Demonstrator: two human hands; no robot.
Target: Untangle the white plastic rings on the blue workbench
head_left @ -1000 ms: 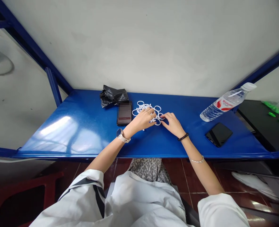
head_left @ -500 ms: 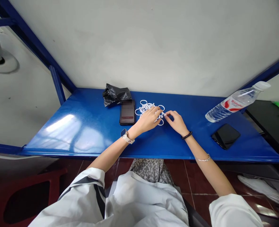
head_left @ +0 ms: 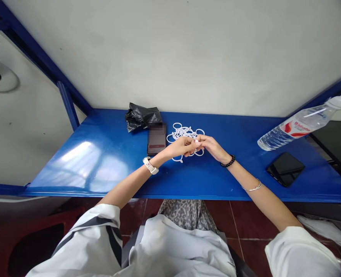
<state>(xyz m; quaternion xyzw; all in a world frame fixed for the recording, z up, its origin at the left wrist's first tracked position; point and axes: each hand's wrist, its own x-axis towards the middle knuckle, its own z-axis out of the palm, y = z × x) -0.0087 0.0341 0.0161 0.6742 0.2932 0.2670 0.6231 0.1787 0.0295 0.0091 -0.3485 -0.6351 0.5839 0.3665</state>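
Note:
A tangled pile of thin white cord loops (head_left: 181, 133) lies on the blue table, several rings sticking out around its edge. My left hand (head_left: 184, 146) and my right hand (head_left: 213, 147) meet at the pile's front right side, fingertips together. Both are closed in a pinch, and a small white piece of the loops shows between them. The fingers hide most of that piece. One loop hangs or lies just below my left hand, its end near the table surface; whether it touches the table I cannot tell.
A phone (head_left: 156, 140) lies left of the pile, in front of a crumpled black plastic bag (head_left: 143, 116). To the right, a water bottle (head_left: 297, 129) stands near a dark phone (head_left: 286, 168). A grey wall (head_left: 182, 57) backs the blue table (head_left: 211, 181).
My left hand has turned at the wrist and come off the top of the pile to meet my right fingertips. A loop now shows below it. The view has shifted slightly.

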